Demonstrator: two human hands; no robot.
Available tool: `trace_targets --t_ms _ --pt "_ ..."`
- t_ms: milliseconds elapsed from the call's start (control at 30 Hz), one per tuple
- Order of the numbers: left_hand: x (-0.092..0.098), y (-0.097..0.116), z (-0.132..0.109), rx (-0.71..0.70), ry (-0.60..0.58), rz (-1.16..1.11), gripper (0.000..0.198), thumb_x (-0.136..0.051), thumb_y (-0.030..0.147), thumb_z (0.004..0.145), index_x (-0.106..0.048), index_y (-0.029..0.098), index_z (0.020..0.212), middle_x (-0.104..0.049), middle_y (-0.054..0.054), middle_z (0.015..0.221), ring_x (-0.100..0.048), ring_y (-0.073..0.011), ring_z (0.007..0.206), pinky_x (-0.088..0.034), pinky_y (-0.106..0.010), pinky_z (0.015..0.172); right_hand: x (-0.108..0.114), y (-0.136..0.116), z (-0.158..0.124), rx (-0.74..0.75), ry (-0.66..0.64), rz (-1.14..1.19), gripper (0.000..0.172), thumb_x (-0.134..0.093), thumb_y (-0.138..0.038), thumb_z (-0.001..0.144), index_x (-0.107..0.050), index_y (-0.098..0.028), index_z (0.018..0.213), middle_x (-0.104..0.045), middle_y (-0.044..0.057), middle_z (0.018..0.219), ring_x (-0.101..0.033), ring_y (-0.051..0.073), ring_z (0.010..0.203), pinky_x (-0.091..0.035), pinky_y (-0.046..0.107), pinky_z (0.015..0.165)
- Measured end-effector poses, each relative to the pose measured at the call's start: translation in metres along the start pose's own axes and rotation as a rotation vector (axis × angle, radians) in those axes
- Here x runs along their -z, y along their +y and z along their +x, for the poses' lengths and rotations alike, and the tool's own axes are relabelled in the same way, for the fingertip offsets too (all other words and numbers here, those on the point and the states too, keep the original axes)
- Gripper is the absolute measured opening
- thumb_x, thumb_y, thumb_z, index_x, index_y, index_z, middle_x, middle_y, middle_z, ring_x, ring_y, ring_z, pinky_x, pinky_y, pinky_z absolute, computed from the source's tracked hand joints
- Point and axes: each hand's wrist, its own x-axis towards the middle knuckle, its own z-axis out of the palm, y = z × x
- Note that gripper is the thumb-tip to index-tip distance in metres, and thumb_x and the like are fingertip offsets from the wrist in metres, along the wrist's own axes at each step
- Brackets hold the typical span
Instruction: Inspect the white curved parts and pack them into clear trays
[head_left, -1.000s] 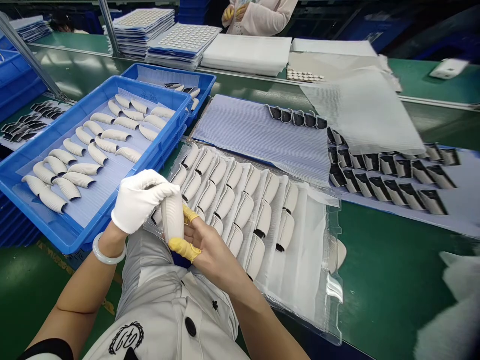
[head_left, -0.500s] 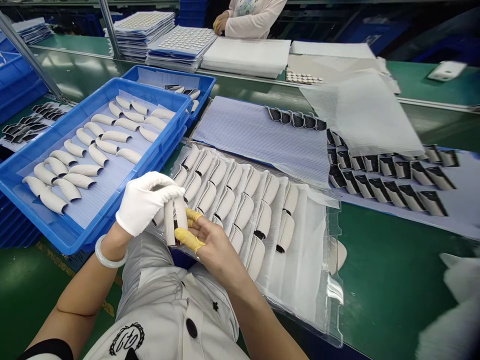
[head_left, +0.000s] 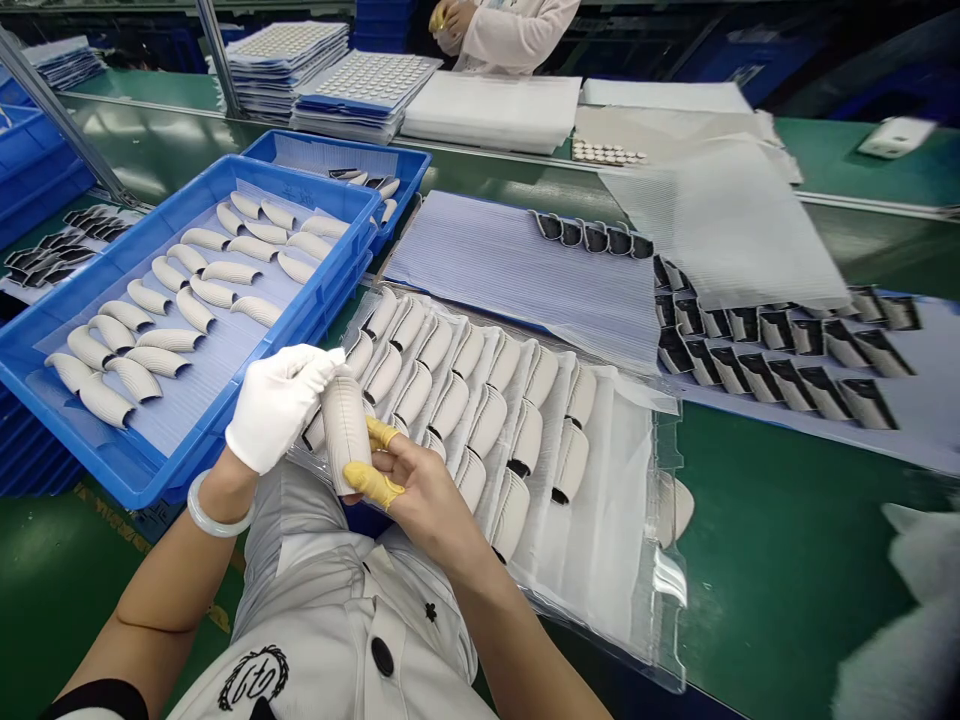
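Both my hands hold one beige ribbed curved cover (head_left: 346,425), its outer face with a lengthwise seam turned up toward me. My left hand (head_left: 279,405), in a white glove, pinches its upper end. My right hand (head_left: 412,485), with yellow finger cots on thumb and finger, grips the lower part from the right side. Just beyond lies a clear plastic tray (head_left: 667,640) lined with white foam sheet, bearing rows of similar beige covers (head_left: 487,420). To the left, a blue crate (head_left: 247,375) holds more beige covers (head_left: 171,340) on a pale liner.
Black-lined covers (head_left: 787,375) lie in rows on a pale sheet at right, partly under a translucent foam sheet (head_left: 742,230). Another blue crate (head_left: 409,165) stands behind. Stacked trays of small round pieces (head_left: 367,80) and a co-worker's sleeve (head_left: 517,35) are across the bench.
The cover in my hands has turned from its open, dark inner side to its ribbed outer face. My left hand has shifted slightly left. The co-worker's hands have risen.
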Motion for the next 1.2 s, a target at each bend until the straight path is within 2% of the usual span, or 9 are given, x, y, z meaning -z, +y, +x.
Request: trace_targets --t_ms 100,233,467,600,700,767,833,1000,1200 --pt "0.002 -0.002 0.001 0.133 -0.063 -0.182 0.037 -0.059 0.052 0.082 -0.071 0.017 0.078 -0.042 0.005 0.035 -0.032 -0.0072 0.031 -0.026 -0.024 0.035 0.001 -0.003 -0.001 0.031 -0.058 0.087 0.052 -0.078 -0.033 0.069 -0.064 -0.019 0.117 -0.066 0.004 0.090 -0.055 0.012 0.065 -0.052 0.025 0.056" --pt "0.003 -0.002 -0.001 0.149 -0.100 -0.220 0.045 -0.056 0.059 0.081 -0.072 0.017 0.081 -0.047 0.003 0.039 -0.035 -0.0069 0.033 -0.023 -0.023 0.035 0.003 -0.001 -0.002 0.093 -0.079 0.140 0.048 -0.077 -0.040 0.071 -0.067 -0.017 0.111 -0.065 0.007 0.099 -0.055 0.013 0.070 -0.050 0.023 0.053" --pt "0.003 0.001 -0.003 0.085 -0.121 -0.178 0.038 -0.072 0.051 0.071 -0.072 0.017 0.086 -0.068 -0.004 0.076 -0.049 -0.0081 0.047 -0.039 -0.023 0.043 0.005 0.002 -0.002 0.086 -0.075 0.172 0.049 -0.077 -0.044 0.070 -0.067 -0.016 0.108 -0.065 0.005 0.085 -0.054 0.012 0.064 -0.047 0.024 0.055" --pt "0.004 -0.001 -0.003 0.099 -0.131 -0.180 0.038 -0.066 0.053 0.076 -0.071 0.017 0.088 -0.069 -0.005 0.080 -0.051 -0.0087 0.048 -0.042 -0.024 0.044 0.006 0.002 -0.002 0.076 -0.070 0.175 0.047 -0.077 -0.047 0.070 -0.068 -0.017 0.105 -0.064 0.005 0.089 -0.053 0.012 0.065 -0.047 0.023 0.057" --pt "0.005 -0.001 -0.006 0.016 -0.201 -0.120 0.044 -0.071 0.052 0.071 -0.069 0.018 0.099 -0.069 -0.008 0.097 -0.064 -0.0182 0.077 -0.053 -0.029 0.067 0.006 0.002 -0.002 0.081 -0.052 0.180 0.047 -0.076 -0.048 0.070 -0.068 -0.017 0.105 -0.064 0.006 0.090 -0.054 0.014 0.070 -0.047 0.024 0.058" --pt "0.003 0.000 -0.009 -0.056 -0.262 -0.015 0.067 -0.084 0.046 0.055 -0.064 0.020 0.113 -0.064 -0.010 0.113 -0.061 -0.0265 0.103 -0.051 -0.035 0.086 0.006 0.002 -0.002 0.093 -0.038 0.184 0.047 -0.076 -0.046 0.071 -0.068 -0.018 0.109 -0.064 0.006 0.091 -0.055 0.015 0.074 -0.047 0.024 0.058" --pt "0.001 0.001 -0.012 -0.091 -0.267 0.084 0.081 -0.089 0.038 0.045 -0.060 0.022 0.119 -0.061 -0.009 0.119 -0.057 -0.0290 0.111 -0.048 -0.037 0.092 0.006 0.003 -0.001 0.112 -0.024 0.184 0.046 -0.076 -0.043 0.072 -0.067 -0.019 0.110 -0.064 0.006 0.093 -0.055 0.015 0.074 -0.046 0.024 0.058" --pt "-0.003 0.000 -0.012 -0.066 -0.052 0.006 0.021 -0.065 0.038 0.081 -0.067 0.018 0.089 -0.065 -0.003 0.086 -0.060 -0.0141 0.075 -0.050 -0.025 0.070 0.005 0.008 -0.001 0.099 -0.045 0.191 0.047 -0.077 -0.046 0.070 -0.068 -0.018 0.107 -0.065 0.007 0.096 -0.056 0.014 0.072 -0.046 0.024 0.058" --pt "0.000 -0.003 -0.010 0.088 -0.107 -0.198 0.032 -0.056 0.047 0.086 -0.068 0.017 0.090 -0.057 0.002 0.060 -0.040 -0.0064 0.042 -0.036 -0.021 0.041 0.006 0.008 0.000 0.087 -0.153 0.314 0.039 -0.073 -0.048 0.074 -0.069 -0.015 0.095 -0.065 0.007 0.085 -0.058 0.014 0.064 -0.044 0.024 0.054"
